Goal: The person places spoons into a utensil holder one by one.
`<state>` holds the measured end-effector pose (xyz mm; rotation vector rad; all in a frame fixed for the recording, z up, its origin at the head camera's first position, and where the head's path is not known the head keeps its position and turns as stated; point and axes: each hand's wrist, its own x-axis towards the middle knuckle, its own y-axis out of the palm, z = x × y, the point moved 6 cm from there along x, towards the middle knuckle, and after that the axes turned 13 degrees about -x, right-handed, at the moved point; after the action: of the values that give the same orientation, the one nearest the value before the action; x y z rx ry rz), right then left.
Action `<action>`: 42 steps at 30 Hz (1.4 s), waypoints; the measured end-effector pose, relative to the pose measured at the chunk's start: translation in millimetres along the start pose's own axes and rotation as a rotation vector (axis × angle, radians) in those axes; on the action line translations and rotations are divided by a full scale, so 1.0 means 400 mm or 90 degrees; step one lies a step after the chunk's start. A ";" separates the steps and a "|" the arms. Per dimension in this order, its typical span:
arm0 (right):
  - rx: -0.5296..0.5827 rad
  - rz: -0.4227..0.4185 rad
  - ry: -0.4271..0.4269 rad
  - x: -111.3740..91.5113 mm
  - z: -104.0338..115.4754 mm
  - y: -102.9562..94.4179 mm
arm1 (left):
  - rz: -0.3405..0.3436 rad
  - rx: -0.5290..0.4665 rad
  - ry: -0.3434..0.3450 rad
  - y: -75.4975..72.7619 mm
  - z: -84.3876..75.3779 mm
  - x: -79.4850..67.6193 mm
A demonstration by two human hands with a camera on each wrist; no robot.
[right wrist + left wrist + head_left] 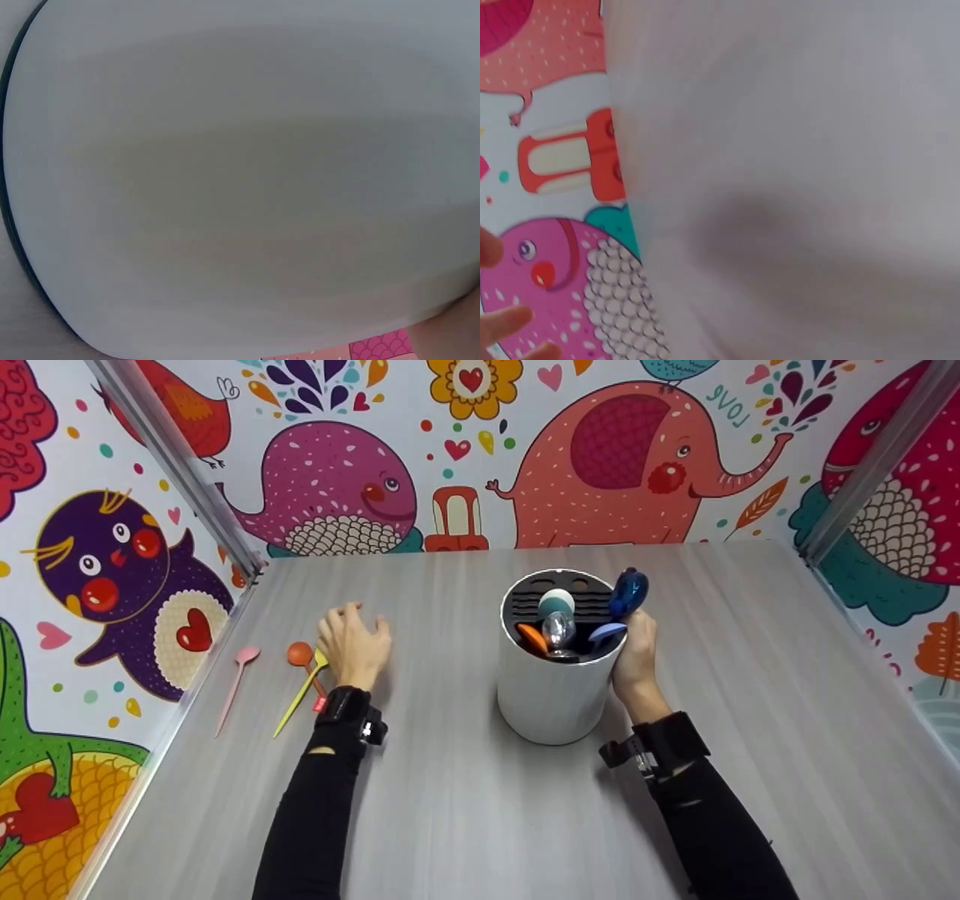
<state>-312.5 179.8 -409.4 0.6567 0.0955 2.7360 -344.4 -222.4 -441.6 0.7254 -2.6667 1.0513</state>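
Note:
On the left of the table, my left hand (354, 643) hovers palm down with fingers loosely bent, holding nothing. Beside it lie a yellow spoon (304, 694), its head close to the hand's edge, and an orange spoon (300, 654), partly under the yellow one. Farther left is a pink spoon (236, 682). My right hand (637, 656) holds the right side of a white cylindrical utensil holder (551, 705); some fingers are hidden behind it. Utensils stand in its black slotted top, among them a dark blue handle (628, 592) just above that hand.
An orange piece (532, 637), a clear handle (559, 628) with a teal-and-white end and a lilac piece (607, 631) also stick out of the holder. Printed cartoon walls (337, 487) enclose the grey table (450, 810) at the back and sides, with metal posts at the corners.

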 end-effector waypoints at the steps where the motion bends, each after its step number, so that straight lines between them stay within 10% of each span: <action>1: -0.002 -0.004 0.002 -0.001 0.000 -0.001 | 0.004 0.015 -0.007 -0.002 0.009 0.003; 12: -0.015 -0.015 -0.001 0.000 0.003 -0.001 | 0.129 0.147 -0.127 -0.002 0.108 0.022; 21: -0.009 -0.017 0.003 0.000 -0.003 -0.001 | 0.249 0.133 -0.239 0.014 0.165 -0.017; 42: -0.015 -0.008 0.008 -0.003 0.000 -0.001 | 0.200 0.195 -0.127 0.016 0.136 -0.024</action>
<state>-311.1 179.9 -409.9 0.6297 0.0706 2.7251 -338.9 -251.8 -488.3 0.4906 -2.8897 1.5692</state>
